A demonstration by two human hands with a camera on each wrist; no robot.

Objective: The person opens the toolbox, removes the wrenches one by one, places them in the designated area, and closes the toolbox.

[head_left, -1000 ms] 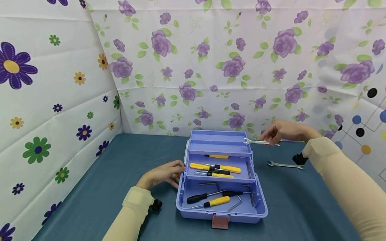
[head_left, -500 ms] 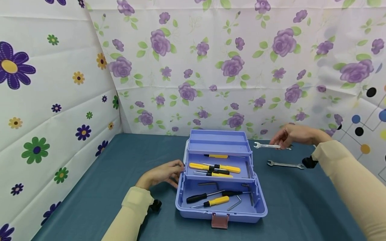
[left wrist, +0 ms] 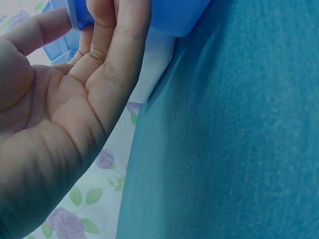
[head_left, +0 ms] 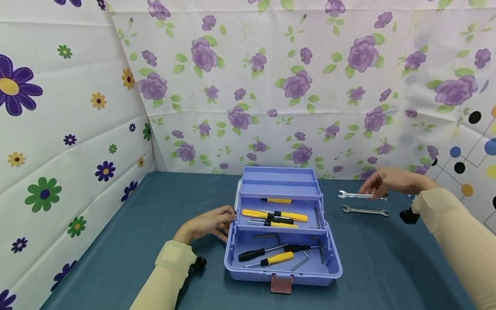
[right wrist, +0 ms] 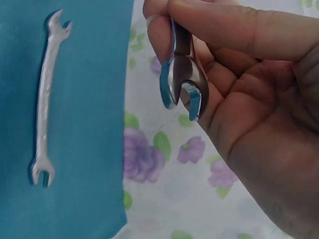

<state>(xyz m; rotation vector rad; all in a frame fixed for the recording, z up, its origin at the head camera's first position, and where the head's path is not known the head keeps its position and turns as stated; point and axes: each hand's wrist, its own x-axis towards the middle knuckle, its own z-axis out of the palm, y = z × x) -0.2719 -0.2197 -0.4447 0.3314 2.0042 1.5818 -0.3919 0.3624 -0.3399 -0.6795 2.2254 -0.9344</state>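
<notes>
My right hand (head_left: 393, 181) pinches a silver open-end wrench (head_left: 354, 195) between thumb and fingers, level and above the back right of the table. In the right wrist view one forked end of this wrench (right wrist: 187, 82) points toward the camera. A second open-end wrench (head_left: 366, 211) lies on the cloth just in front of it. At the left side of the blue toolbox (head_left: 244, 276), my left hand (head_left: 207, 224) grips the edge. The left wrist view has the thumb and fingers on either side of the blue rim (left wrist: 77, 15).
The toolbox stands unfolded, its upper trays tiered behind the base. Several yellow screwdrivers (head_left: 294, 216) lie in the middle tray (head_left: 245, 224). In the base are a black-handled screwdriver (head_left: 251, 255), a yellow one (head_left: 280, 258) and several hex keys (head_left: 300, 261). A flowered curtain (head_left: 232, 86) hangs behind the table.
My right hand has carried the wrench rightward and slightly down, from beside the top tray to behind the lying wrench. My left hand stays at the toolbox edge.
</notes>
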